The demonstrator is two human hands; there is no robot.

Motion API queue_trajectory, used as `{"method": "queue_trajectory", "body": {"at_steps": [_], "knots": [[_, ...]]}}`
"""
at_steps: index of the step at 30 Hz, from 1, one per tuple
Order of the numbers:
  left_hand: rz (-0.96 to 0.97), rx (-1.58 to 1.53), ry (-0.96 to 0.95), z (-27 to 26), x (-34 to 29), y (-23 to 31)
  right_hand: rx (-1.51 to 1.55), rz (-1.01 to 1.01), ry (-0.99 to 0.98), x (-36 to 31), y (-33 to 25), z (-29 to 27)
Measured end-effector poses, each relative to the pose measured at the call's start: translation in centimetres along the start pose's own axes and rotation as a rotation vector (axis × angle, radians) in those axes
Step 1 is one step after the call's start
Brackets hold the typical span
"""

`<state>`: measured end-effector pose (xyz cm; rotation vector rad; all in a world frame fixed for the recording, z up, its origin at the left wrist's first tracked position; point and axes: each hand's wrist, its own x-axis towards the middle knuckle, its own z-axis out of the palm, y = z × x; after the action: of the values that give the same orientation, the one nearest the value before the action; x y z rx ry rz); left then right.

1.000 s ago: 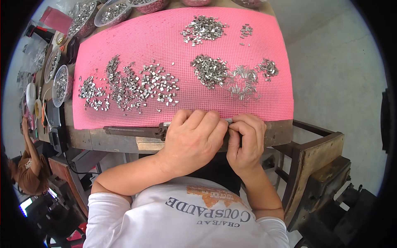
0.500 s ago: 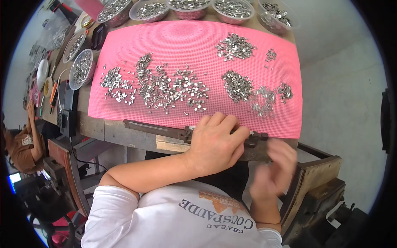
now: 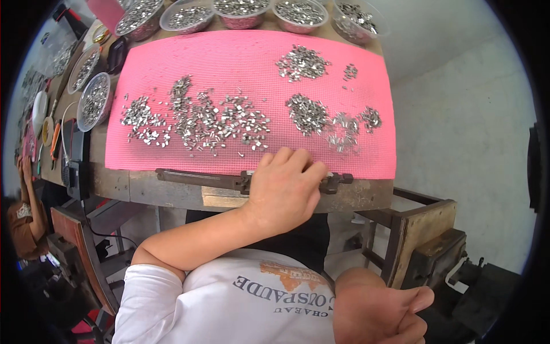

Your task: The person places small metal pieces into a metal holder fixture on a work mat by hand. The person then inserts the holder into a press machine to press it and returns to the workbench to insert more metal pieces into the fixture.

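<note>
My left hand is closed over a long dark metal bar-like tool lying along the front edge of the table. Its fingers bend over the tool and hide its middle; the right end sticks out past them. My right hand is low at the right, close to my shirt and away from the table. Its fingers are curled, partly cut off by the lower edge, and whatever they may hold is hidden. Beyond the left hand, piles of small silvery metal pieces lie on a pink textured mat.
Clear plastic bowls filled with metal pieces line the back of the table, and another bowl stands at the left. A wooden stand is at the right. Another person sits at the far left.
My right hand has pulled back from the bar's right end, down toward my body. The left hand keeps its place on the bar. The whole view has shifted slightly.
</note>
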<state>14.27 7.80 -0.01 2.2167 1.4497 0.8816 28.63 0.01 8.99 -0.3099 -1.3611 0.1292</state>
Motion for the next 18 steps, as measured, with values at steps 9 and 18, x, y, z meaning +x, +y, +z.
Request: {"method": "queue_trajectory", "body": {"at_steps": [9, 18], "knots": [[-0.024, -0.044, -0.002, -0.3, -0.2, -0.8, -0.022, -0.014, -0.065, -1.5, 2.0, -2.2], [0.112, -0.004, 0.038, -0.1, -0.3, -0.9, -0.127, 0.194, -0.277, -3.6, 4.5, -6.8]]}}
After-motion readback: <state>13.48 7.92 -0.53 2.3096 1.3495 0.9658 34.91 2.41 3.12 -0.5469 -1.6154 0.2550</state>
